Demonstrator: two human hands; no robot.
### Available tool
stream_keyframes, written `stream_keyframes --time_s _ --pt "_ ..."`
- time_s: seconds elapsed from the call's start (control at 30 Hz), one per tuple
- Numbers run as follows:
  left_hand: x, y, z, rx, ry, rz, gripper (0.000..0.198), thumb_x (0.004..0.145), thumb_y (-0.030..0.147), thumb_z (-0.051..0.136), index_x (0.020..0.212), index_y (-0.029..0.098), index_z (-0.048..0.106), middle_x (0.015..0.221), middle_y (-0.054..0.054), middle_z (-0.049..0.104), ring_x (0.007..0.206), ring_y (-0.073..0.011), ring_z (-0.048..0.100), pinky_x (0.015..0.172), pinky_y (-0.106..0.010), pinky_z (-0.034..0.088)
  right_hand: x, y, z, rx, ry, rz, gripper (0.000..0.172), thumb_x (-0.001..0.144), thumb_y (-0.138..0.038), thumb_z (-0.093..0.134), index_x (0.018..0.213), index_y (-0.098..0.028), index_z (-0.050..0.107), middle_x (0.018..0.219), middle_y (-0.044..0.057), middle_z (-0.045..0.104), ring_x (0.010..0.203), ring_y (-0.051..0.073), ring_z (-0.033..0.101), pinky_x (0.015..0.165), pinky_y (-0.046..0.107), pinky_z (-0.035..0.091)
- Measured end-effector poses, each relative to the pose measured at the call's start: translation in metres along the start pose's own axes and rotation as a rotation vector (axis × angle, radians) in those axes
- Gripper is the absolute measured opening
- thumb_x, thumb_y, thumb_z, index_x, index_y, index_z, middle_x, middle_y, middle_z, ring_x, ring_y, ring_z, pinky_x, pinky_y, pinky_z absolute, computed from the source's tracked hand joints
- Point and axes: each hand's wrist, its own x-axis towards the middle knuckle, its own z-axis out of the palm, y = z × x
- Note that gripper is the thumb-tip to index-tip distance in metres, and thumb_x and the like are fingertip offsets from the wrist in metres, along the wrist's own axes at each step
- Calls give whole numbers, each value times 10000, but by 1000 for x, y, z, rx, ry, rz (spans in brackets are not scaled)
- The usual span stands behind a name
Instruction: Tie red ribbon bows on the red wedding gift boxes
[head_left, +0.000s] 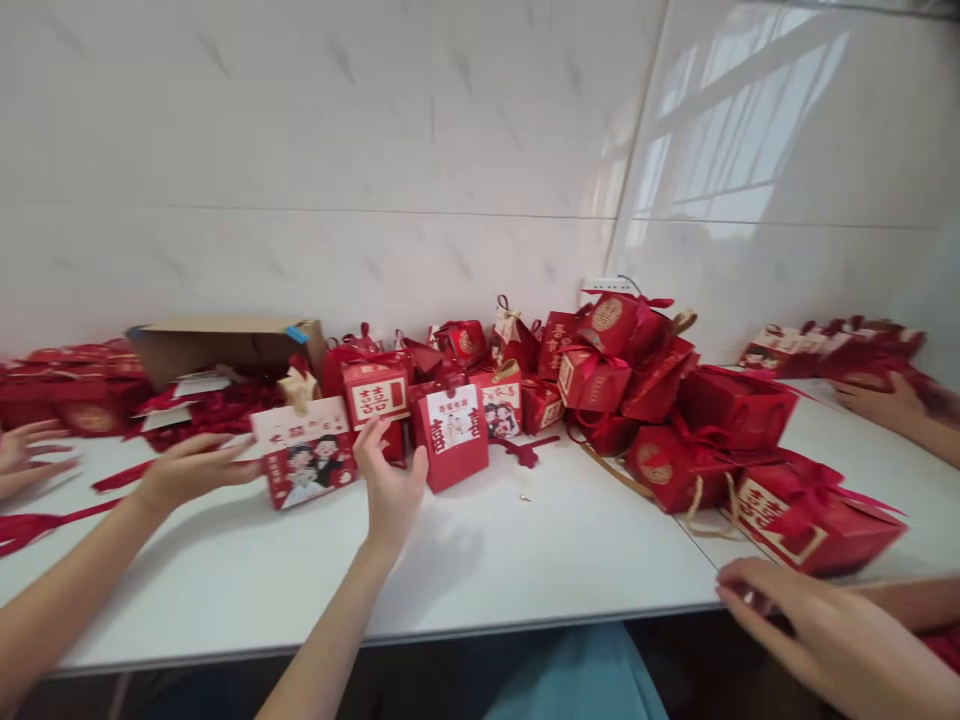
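A white-and-red gift box with a cartoon couple on its front stands on the table, a beige bow on top. My left hand reaches in from the left, fingers stretched out with their tips at the box's left edge. To the right of this box my right hand is raised, fingers apart and holding nothing. Just beyond it is a red box with a white label and red characters. Another red box with a cream panel is partly hidden behind my right hand.
Red gift boxes are piled to the right, and one large box lies near the front edge. An open carton stands at back left behind red ribbons. Co-workers' hands show at right and far left.
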Motion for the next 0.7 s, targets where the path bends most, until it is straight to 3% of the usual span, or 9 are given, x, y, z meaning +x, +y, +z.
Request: stream_keyframes --time_s 0.13,0.27,0.37,0.5,0.6,0.7 --pt "17 -27 -9 42 -255 -181 523 842 362 527 1280 144 344 1321 -179 404 1280 -294 400 1079 -446 325 25 -64 25 143 -278 -252 214 846 -288 440 678 -271 572 617 14 659 539 198 654 488 305 485" --pt "14 -38 6 8 -437 -196 695 717 345 670 1292 126 347 1338 -202 449 1268 -318 430 1054 -463 354 46 -103 37 234 -360 -290 194 877 -256 408 791 -229 580 745 31 671 635 194 660 575 317 508" --pt "12 -45 19 -36 -505 -246 659 679 314 682 1236 127 381 1253 -199 544 1184 -320 522 994 -488 418 60 -122 42 357 -383 -268 172 886 -240 410 884 -201 578 850 53 664 717 190 659 670 336 522" --pt "10 -52 18 -78 -528 -268 552 720 374 613 1184 156 409 1175 -159 603 1101 -300 584 944 -484 459 70 -133 52 485 -349 -199 144 860 -208 453 928 -180 577 903 69 642 750 195 647 715 365 524" --pt "6 -53 10 -36 -417 -203 586 686 439 617 1167 158 436 1187 -161 589 1116 -312 570 972 -497 441 69 -132 61 616 -288 -98 165 837 -192 484 980 -173 564 945 81 612 791 190 635 699 348 531" --pt "2 -51 4 -54 -321 -163 506 654 429 645 1090 218 499 1076 -91 649 980 -301 639 876 -468 516 67 -128 64 747 -219 -32 364 780 -177 563 1137 -187 493 1102 106 544 930 195 607 713 324 541"
